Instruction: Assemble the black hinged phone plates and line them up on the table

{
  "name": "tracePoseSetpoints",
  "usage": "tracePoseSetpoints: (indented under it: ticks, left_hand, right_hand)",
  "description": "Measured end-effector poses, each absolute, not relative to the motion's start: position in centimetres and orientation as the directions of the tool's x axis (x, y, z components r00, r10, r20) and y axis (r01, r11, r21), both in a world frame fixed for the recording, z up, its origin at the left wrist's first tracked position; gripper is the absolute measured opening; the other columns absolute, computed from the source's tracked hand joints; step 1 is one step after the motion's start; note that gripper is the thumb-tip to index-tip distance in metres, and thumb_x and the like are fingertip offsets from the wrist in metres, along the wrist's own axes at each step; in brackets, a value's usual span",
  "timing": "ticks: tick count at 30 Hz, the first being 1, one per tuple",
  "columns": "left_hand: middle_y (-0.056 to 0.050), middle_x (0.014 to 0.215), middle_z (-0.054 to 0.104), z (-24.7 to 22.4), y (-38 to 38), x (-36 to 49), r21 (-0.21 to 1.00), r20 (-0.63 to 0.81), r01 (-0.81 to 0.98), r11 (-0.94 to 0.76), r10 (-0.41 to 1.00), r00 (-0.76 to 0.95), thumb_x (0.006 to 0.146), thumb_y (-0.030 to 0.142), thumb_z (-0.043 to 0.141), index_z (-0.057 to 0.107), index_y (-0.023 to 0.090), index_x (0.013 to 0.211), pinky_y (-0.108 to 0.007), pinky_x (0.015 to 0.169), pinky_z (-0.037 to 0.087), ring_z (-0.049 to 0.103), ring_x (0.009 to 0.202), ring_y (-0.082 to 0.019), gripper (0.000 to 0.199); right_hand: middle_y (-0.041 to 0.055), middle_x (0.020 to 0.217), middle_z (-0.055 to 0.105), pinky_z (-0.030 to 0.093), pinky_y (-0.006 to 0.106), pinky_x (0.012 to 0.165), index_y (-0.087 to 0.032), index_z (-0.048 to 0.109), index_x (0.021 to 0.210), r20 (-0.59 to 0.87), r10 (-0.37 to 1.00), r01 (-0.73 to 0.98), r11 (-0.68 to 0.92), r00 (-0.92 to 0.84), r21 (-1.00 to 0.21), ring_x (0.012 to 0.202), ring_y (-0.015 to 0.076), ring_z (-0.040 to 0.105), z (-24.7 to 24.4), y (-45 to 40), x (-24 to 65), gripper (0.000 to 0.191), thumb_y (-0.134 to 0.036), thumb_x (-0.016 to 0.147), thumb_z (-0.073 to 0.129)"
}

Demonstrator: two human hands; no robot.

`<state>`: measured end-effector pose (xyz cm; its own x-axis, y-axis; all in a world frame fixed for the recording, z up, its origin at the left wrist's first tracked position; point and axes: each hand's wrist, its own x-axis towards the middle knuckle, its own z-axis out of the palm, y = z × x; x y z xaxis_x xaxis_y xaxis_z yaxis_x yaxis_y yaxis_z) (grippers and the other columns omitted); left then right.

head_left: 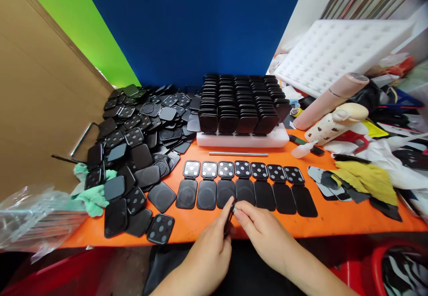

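My left hand (pixel 214 247) is closed round a flat black case (pixel 229 219), held tilted on edge so that mostly its thin side shows. My right hand (pixel 262 233) pinches at the upper edge of the same case, thumb and fingers pressed together; anything small between the fingertips is hidden. Just beyond my hands lies a row of several opened black hinged cases. Each has a plain dark panel (pixel 206 195) nearer me and a panel with grey dots (pixel 226 169) farther off. Behind the row rests a thin metal rod (pixel 238 154).
Loose black cases (pixel 140 155) are heaped at the left. A white foam tray (pixel 242 139) holds packed upright cases (pixel 239 104). To the right are a pink bottle (pixel 331 102), a patterned bottle (pixel 329 126), a small squeeze bottle (pixel 303 149) and a yellow cloth (pixel 368 178).
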<state>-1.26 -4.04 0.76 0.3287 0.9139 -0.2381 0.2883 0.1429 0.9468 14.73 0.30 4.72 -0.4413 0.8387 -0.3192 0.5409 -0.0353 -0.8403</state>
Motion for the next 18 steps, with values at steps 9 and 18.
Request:
tracePoseSetpoints:
  ticks: [9, 18]
  left_hand:
    - [-0.014, 0.106, 0.061, 0.9, -5.0, -1.7, 0.645, -0.295, 0.751, -0.140, 0.861, 0.414, 0.077, 0.002, 0.034, 0.005, 0.022, 0.146, -0.043, 0.080, 0.050, 0.061, 0.093, -0.026, 0.077]
    - [-0.009, 0.111, 0.065, 2.2, -4.2, -1.4, 0.699, -0.278, 0.711, -0.074, 0.888, 0.365, 0.090, 0.022, 0.038, 0.016, 0.030, 0.144, -0.042, 0.081, 0.049, 0.063, 0.096, -0.027, 0.059]
  right_hand:
    - [-0.0001, 0.077, 0.054, 0.035, 0.027, 0.064, -0.021, 0.050, 0.073, -0.341, 0.831, 0.611, -0.002, -0.439, -0.792, 0.072, 0.0155, 0.050, 4.1, -0.1, 15.0, 0.025, -0.036, 0.091, 0.041]
    - [-0.0042, 0.059, 0.039, 0.031, 0.024, 0.056, -0.018, 0.042, 0.059, -0.322, 0.892, 0.324, -0.217, -0.317, -0.921, 0.059, 0.0106, 0.037, 2.1, -0.5, 14.2, 0.037, -0.042, 0.086, 0.048]
